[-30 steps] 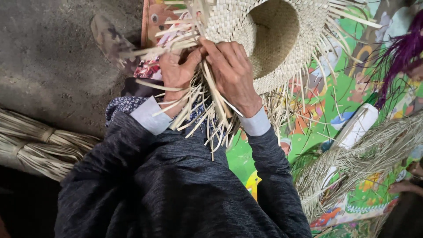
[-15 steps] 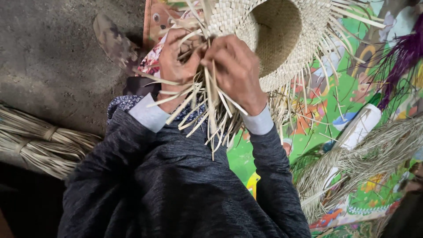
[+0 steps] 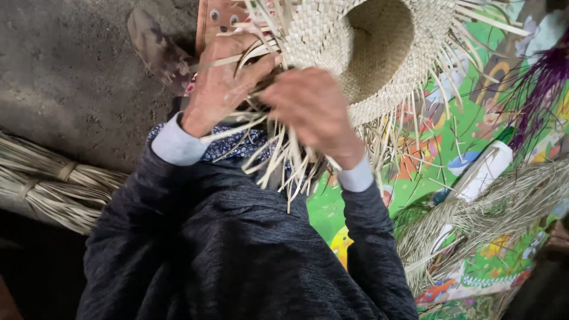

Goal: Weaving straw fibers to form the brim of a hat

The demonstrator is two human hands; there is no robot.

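The half-woven straw hat (image 3: pixel 355 53) sits upside down on the person's lap, brim edge toward them, loose strips (image 3: pixel 284 166) fanning down from the unfinished rim. The left hand (image 3: pixel 222 89) has its grip closed on a few strips at the rim, pinching them against the weave. The right hand (image 3: pixel 311 109) covers the work with its back to us, so I cannot tell how its fingers are set. To my eye the step goes best if the left pinch stays firm on the last crossing while one strip at a time is folded over, snug and flat. Compared with half a second ago, both hands have shifted a little along the rim. Bundled reeds (image 3: pixel 53 184) lie on the floor, left of the colourful mat (image 3: pixel 474 118).
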